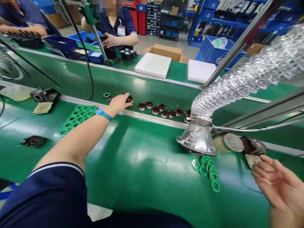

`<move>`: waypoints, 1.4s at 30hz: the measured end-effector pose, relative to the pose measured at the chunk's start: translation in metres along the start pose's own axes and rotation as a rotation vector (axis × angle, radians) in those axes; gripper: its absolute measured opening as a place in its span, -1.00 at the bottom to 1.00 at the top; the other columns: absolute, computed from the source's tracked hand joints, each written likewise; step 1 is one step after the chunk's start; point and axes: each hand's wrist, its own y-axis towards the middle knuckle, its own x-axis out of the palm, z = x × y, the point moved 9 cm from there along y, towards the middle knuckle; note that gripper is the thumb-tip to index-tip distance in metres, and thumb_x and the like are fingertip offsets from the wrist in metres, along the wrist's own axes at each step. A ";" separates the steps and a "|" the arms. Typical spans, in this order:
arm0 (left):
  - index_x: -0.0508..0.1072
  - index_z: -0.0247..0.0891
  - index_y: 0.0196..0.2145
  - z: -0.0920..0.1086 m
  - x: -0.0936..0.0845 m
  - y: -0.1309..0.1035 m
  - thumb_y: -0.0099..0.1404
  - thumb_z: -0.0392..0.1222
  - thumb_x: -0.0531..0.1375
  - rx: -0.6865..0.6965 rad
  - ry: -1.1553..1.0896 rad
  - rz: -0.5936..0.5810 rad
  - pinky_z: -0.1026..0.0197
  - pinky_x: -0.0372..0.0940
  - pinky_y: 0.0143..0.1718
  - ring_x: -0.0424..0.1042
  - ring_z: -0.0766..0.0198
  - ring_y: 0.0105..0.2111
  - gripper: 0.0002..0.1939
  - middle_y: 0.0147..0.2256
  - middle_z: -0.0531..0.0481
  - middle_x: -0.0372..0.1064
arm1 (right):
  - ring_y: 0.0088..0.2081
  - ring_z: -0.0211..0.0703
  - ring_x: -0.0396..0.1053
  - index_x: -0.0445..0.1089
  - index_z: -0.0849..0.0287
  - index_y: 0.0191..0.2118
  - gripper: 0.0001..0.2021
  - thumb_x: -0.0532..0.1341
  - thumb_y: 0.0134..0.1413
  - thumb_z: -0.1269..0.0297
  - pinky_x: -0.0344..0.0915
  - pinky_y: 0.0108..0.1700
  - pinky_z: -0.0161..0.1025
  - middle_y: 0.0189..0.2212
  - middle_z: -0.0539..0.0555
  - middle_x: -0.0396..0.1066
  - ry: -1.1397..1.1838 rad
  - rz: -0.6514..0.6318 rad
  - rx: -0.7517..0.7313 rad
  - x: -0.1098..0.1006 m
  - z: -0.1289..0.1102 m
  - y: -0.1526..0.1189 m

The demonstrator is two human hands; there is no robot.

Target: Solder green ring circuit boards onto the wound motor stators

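Motor part (129, 100), small, round, dark-topped, sits just left of centre in the upper half of the frame, beyond the metal rail (152, 117) that edges the bench (142, 180). Left hand (117, 104) reaches in from lower left, gripping it between thumb and fingers; blue band (104, 114) at the wrist. Just left of that hand, a similar piece topped with a green ring (107, 95). To the right, a loose line of motor parts (164, 114) of the same kind runs toward the metal hood (197, 137), which hangs from a foil duct (237, 76). Right hand (276, 180) at the lower right edge, fingers curled, tips near a tan pad (252, 160); cannot tell whether it pinches anything. Jar (229, 142) lies between hood and pad. Below the hood, a trail of loose green rings (209, 169), several overlapping. Left of centre, a panel of green rings (77, 116), partly behind the forearm; black part (34, 141) lies farther left. Upper left, across the line: co-worker (114, 28), one hand on a dark item.
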 end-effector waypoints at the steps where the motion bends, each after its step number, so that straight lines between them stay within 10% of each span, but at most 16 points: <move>1: 0.28 -0.24 0.24 -0.007 -0.001 -0.015 0.37 0.09 0.24 0.013 0.005 -0.010 0.14 0.23 -0.09 0.45 -0.09 -0.05 -0.40 0.01 -0.30 0.48 | -0.65 -0.10 0.15 0.54 -0.19 -0.27 -0.72 0.12 0.30 -0.08 0.00 -0.62 0.06 -0.60 0.07 0.11 0.106 0.004 0.014 0.011 -0.030 -0.002; 4: 0.31 -0.20 0.18 -0.020 0.012 -0.067 0.35 0.15 0.25 0.089 0.048 -0.155 0.14 0.26 -0.14 0.49 -0.11 -0.10 -0.43 -0.06 -0.26 0.52 | -0.39 0.04 0.45 0.55 -0.17 -0.18 -0.83 0.35 0.15 -0.01 0.35 -0.37 0.13 -0.38 0.16 0.46 -0.071 -0.200 -0.176 0.089 -0.140 0.014; 7: 0.34 -0.21 0.13 -0.029 0.023 -0.113 0.35 0.19 0.23 0.068 0.120 -0.322 0.09 0.29 -0.13 0.50 -0.15 -0.07 -0.45 -0.08 -0.30 0.51 | -0.12 0.13 0.49 0.56 0.00 -0.14 -0.72 0.31 0.15 -0.03 0.38 0.02 0.17 -0.20 0.15 0.55 -0.414 -0.625 -0.517 0.227 -0.213 0.033; 10: 0.34 -0.32 0.14 -0.028 0.012 -0.125 0.30 0.32 0.22 -0.060 0.194 -0.306 -0.09 0.30 -0.02 0.41 -0.31 0.04 -0.29 -0.03 -0.44 0.44 | 0.12 0.30 0.36 0.44 0.14 0.12 -0.61 0.24 0.23 0.15 0.23 0.17 0.27 0.03 0.28 0.47 -0.928 -0.830 -0.561 0.354 -0.201 0.058; 14: 0.25 -0.29 0.27 0.014 -0.015 -0.081 0.37 0.15 0.21 0.049 0.126 -0.049 -0.18 0.24 0.10 0.30 -0.29 0.15 -0.34 0.12 -0.44 0.30 | 0.28 0.46 0.19 0.30 0.16 0.26 -0.42 0.30 0.20 0.04 0.08 0.24 0.40 0.28 0.40 0.23 -1.137 -0.852 -0.383 0.450 -0.156 0.081; 21: 0.22 -0.14 0.34 0.057 0.030 0.010 0.36 -0.11 0.24 0.219 -0.048 -0.114 -0.01 0.31 0.05 0.36 -0.14 0.10 -0.37 0.11 -0.31 0.30 | 0.20 0.28 0.29 0.09 0.16 0.32 -0.42 0.14 0.34 -0.03 0.26 0.15 0.17 0.26 0.40 0.24 -1.093 -0.739 -0.382 0.481 -0.118 0.078; 29: 0.50 -0.23 0.10 0.033 0.025 0.023 0.46 -0.18 0.08 0.183 -0.050 -0.097 0.07 0.32 0.00 0.45 -0.05 0.01 -0.66 -0.02 -0.26 0.42 | 0.15 0.25 0.31 0.29 0.04 0.24 -0.51 0.04 0.38 -0.12 0.27 0.11 0.09 0.19 0.32 0.28 -1.037 -0.729 -0.490 0.498 -0.106 0.077; 36: 0.49 -0.20 0.05 0.032 -0.042 -0.073 0.51 -0.11 0.03 0.213 0.056 0.100 0.10 0.36 -0.13 0.42 0.00 -0.06 -0.69 -0.11 -0.21 0.40 | 0.08 0.19 0.35 0.40 0.11 0.18 -0.57 0.07 0.41 -0.01 0.27 0.06 0.00 0.09 0.34 0.35 -0.976 -0.715 -0.539 0.512 -0.120 0.082; 42: 0.50 -0.18 -0.02 0.057 0.012 -0.180 0.51 -0.22 0.01 0.362 0.122 -0.144 0.13 0.39 -0.22 0.39 -0.01 -0.05 -0.72 -0.13 -0.21 0.40 | 0.13 0.21 0.33 0.37 0.13 0.20 -0.57 0.06 0.42 0.00 0.26 0.11 0.02 0.11 0.36 0.32 -0.918 -0.684 -0.571 0.498 -0.157 0.065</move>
